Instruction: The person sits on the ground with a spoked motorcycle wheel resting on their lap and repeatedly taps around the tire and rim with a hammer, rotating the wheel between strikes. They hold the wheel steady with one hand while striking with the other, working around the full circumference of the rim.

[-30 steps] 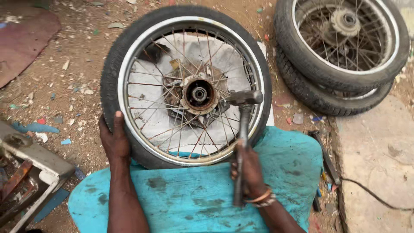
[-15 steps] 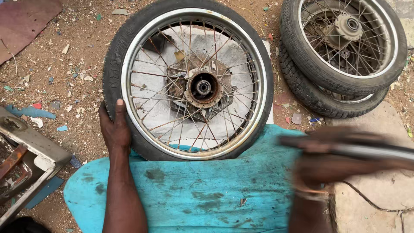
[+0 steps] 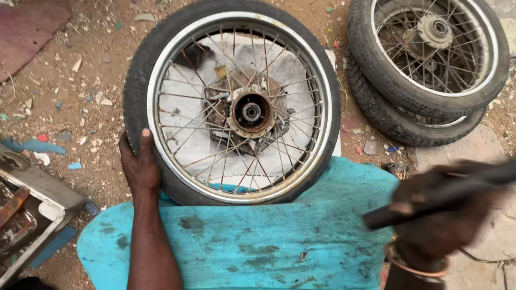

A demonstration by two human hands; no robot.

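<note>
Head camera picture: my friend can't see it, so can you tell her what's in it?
A person's left hand grips the tyre of a spoked wheel lying on dirt and partly on a turquoise cloth. The right hand, blurred, holds a dark tool handle off to the side. Two more wheels lie stacked nearby.

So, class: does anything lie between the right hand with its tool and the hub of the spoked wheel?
Nothing visible. Only turquoise cloth and the wheel's own rim and spokes lie between the right hand and the hub.
</note>
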